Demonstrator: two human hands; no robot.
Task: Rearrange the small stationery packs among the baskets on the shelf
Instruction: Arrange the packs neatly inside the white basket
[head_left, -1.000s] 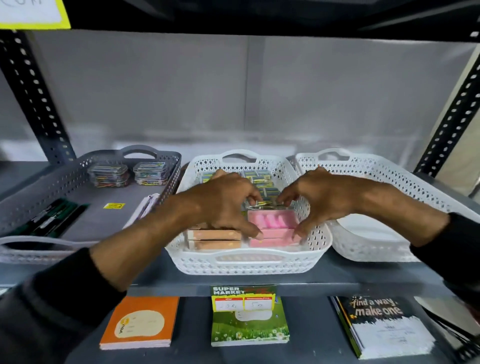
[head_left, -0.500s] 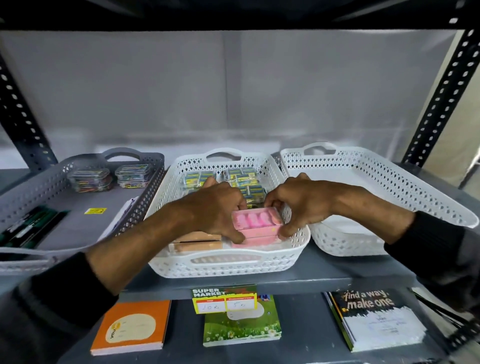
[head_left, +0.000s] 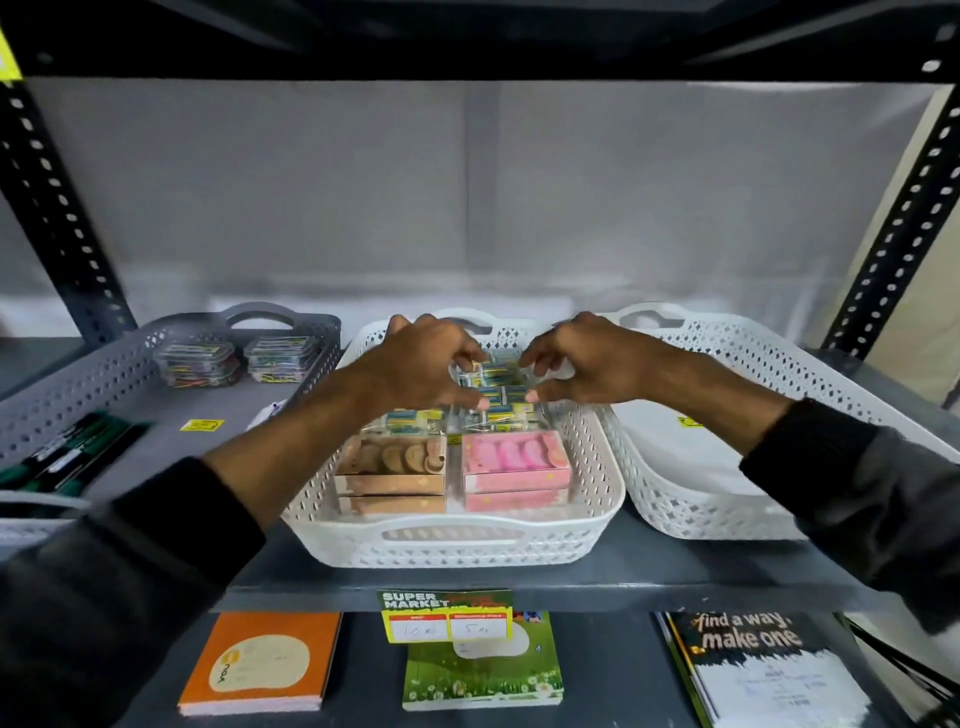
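The middle white basket (head_left: 452, 535) holds a stack of pink packs (head_left: 514, 460) at its front right and a stack of brown packs (head_left: 395, 465) at its front left. Behind them lie several small yellow-and-blue packs (head_left: 498, 387) in clear wrap. My left hand (head_left: 426, 364) and my right hand (head_left: 584, 364) hover over these small packs. Their fingers are curled and apart, and the thumb tips reach the wrap from either side. Whether they grip it is unclear. The pink stack lies free of both hands.
A grey basket (head_left: 104, 364) on the left holds two clear boxes of clips (head_left: 200, 358), pens (head_left: 67, 457) and a yellow sticker (head_left: 201, 425). A white basket (head_left: 727, 514) stands to the right. Notebooks (head_left: 260, 660) lie on the lower shelf. Black uprights (head_left: 898, 218) flank the shelf.
Both hands have let go of the pink pack, which now rests on the pink stack. They have moved back over the small yellow-and-blue packs.
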